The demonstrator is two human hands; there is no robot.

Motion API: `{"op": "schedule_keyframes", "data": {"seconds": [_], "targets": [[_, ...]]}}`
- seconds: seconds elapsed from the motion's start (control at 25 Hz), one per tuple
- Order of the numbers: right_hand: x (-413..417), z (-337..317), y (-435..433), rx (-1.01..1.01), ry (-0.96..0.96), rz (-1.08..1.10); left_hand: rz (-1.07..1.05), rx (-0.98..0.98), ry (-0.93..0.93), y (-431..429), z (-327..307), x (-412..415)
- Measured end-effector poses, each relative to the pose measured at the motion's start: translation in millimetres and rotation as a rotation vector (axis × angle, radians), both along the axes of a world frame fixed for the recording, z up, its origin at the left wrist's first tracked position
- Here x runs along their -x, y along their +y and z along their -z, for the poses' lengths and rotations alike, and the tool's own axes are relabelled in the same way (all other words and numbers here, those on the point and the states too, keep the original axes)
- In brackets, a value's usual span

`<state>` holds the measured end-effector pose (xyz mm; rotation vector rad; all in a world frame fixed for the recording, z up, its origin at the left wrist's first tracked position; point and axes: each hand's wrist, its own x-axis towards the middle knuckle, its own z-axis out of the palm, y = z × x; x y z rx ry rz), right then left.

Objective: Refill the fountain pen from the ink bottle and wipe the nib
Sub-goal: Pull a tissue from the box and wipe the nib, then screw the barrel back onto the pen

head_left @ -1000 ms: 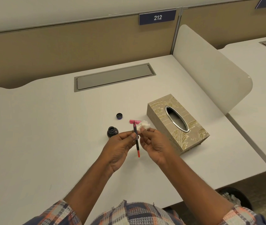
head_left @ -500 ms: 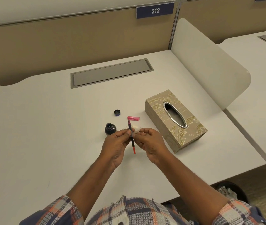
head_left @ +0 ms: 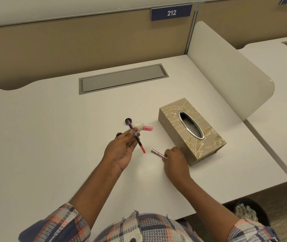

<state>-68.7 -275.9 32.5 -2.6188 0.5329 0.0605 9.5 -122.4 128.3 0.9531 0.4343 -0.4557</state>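
My left hand [head_left: 121, 147] holds the thin inner part of the fountain pen [head_left: 136, 138], dark with a red lower end, tilted with its nib end up and away. A crumpled white tissue [head_left: 139, 126] sits just beyond the fingers. The dark ink bottle [head_left: 118, 134] is mostly hidden behind my left hand, and its black cap [head_left: 128, 121] lies farther back. My right hand [head_left: 175, 158] rests on the desk, fingers closed on a pinkish metallic pen barrel [head_left: 158, 153]. A bright pink pen piece [head_left: 147, 128] lies on the desk near the tissue.
A beige and gold tissue box [head_left: 191, 130] stands right of my hands. A grey cable hatch [head_left: 123, 78] is set into the white desk [head_left: 51, 137]. A white divider panel [head_left: 226, 72] bounds the right side. A waste bin [head_left: 247, 212] sits below the desk edge.
My right hand left the pen and moved down to the right, closing on the pinkish barrel on the desk. My left hand kept the pen part, now tilted.
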Motion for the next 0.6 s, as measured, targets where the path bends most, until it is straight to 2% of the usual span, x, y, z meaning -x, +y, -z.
{"op": "schedule_keyframes", "data": {"seconds": [0.08, 0.2, 0.32, 0.6], "targets": [[-2, -1, 0, -0.052, -0.030, 0.045, -0.025, 0.024, 0.011, 2, -2, -4], [-2, -22, 4, -0.285, -0.121, 0.124, -0.052, 0.045, 0.025, 6, -4, -11], [0, -51, 9, -0.440, -0.238, 0.068, -0.076, 0.090, 0.027, 10, -9, -18], [4, -82, 21, -0.523, -0.318, 0.014, -0.192, 0.234, 0.026, 13, -17, -25]]}}
